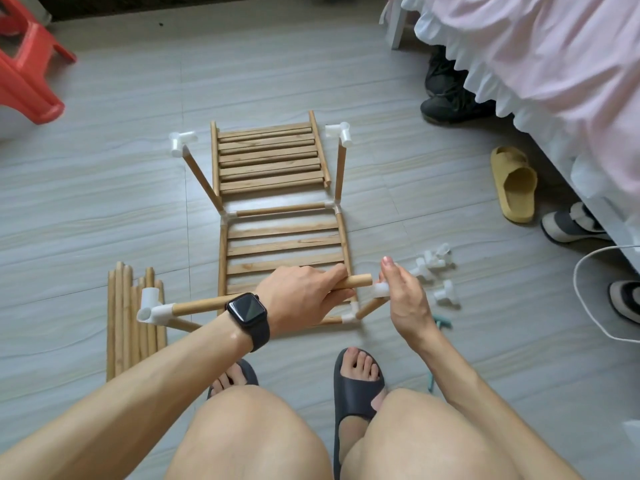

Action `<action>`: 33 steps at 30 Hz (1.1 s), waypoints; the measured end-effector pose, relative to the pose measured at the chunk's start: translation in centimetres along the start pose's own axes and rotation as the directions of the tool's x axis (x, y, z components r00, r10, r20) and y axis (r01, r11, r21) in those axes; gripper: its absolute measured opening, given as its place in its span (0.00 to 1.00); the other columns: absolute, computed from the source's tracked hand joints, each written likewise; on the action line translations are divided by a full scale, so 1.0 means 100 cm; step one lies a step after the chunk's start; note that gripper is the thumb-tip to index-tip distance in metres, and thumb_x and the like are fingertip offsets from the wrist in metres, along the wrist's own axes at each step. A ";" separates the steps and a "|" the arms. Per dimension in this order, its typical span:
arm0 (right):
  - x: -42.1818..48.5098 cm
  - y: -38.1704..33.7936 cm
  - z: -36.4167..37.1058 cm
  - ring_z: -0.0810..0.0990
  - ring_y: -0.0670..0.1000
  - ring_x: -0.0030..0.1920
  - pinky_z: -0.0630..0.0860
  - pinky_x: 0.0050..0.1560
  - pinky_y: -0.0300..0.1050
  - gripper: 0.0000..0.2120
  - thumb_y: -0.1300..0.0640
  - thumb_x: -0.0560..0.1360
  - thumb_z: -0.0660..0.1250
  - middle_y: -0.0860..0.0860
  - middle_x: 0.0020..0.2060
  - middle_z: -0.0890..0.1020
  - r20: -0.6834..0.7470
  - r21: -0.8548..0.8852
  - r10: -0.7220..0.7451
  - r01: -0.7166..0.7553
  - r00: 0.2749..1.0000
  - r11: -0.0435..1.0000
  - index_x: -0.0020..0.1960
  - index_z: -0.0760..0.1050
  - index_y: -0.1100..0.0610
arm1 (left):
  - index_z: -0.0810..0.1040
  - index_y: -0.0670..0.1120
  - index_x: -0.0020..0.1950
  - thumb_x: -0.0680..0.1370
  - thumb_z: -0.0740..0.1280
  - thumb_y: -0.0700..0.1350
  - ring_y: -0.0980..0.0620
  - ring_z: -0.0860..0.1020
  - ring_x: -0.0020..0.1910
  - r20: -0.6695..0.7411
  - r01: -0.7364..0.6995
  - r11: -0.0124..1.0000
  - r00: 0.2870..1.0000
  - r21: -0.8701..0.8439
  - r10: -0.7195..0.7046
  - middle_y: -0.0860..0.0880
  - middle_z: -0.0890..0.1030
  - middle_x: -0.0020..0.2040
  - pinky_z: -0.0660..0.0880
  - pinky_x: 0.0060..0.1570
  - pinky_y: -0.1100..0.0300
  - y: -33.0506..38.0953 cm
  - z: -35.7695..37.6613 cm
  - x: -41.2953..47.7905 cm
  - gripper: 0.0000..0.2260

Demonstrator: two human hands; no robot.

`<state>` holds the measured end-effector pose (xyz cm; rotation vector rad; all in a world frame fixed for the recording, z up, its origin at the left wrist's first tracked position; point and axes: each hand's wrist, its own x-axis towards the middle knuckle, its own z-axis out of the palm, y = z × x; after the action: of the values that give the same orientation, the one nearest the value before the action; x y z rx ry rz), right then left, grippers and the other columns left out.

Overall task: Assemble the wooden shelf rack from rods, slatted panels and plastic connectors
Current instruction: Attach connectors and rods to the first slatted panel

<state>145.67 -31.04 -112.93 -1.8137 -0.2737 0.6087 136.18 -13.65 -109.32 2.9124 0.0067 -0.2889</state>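
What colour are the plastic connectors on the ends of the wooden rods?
White. The connectors show clearly in the head view, the only one.

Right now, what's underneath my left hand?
Your left hand grips a wooden rod; beneath them lies the rack's slatted panel. The hand covers the rod's middle and the panel's nearest slats, so those cannot be seen.

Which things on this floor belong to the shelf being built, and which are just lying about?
Job: rod in left hand, connector in right hand, half-built frame, spare slatted panels, rod bundle, loose connectors.
Lying about: red stool, yellow slipper, black shoes, white cable.
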 end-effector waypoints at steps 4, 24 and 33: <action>0.001 0.004 0.000 0.71 0.39 0.28 0.68 0.34 0.30 0.20 0.48 0.85 0.55 0.46 0.28 0.71 -0.004 0.016 0.009 -0.009 1.000 1.000 0.40 0.68 0.59 | 0.64 0.52 0.54 0.83 0.49 0.63 0.47 0.74 0.32 0.004 -0.019 1.000 1.000 0.007 0.019 0.53 0.76 0.38 0.69 0.28 0.55 0.001 0.004 -0.002 0.16; 0.010 -0.014 -0.009 0.77 0.46 0.35 0.71 0.46 0.41 0.22 0.40 0.79 0.63 0.49 0.31 0.77 0.167 -0.085 0.100 -0.087 0.981 0.993 0.40 0.75 0.58 | 0.73 0.54 0.67 0.79 0.54 0.67 0.54 0.73 0.56 -0.232 0.360 0.907 0.883 -0.220 -0.407 0.53 0.78 0.58 0.73 0.52 0.55 -0.084 -0.019 -0.072 0.24; 0.014 -0.027 0.018 0.74 0.52 0.38 0.67 0.39 0.49 0.21 0.50 0.79 0.65 0.52 0.33 0.76 0.057 -0.179 0.158 -0.146 0.986 0.973 0.40 0.75 0.68 | 0.78 0.44 0.55 0.84 0.58 0.46 0.45 0.82 0.46 0.207 0.341 -0.036 0.482 -0.939 -0.851 0.46 0.86 0.42 0.75 0.48 0.50 -0.120 0.018 -0.134 0.11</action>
<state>146.24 -28.03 -111.21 -1.9973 -0.2434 0.7781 122.39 -2.12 -110.99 1.4285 1.2422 0.2677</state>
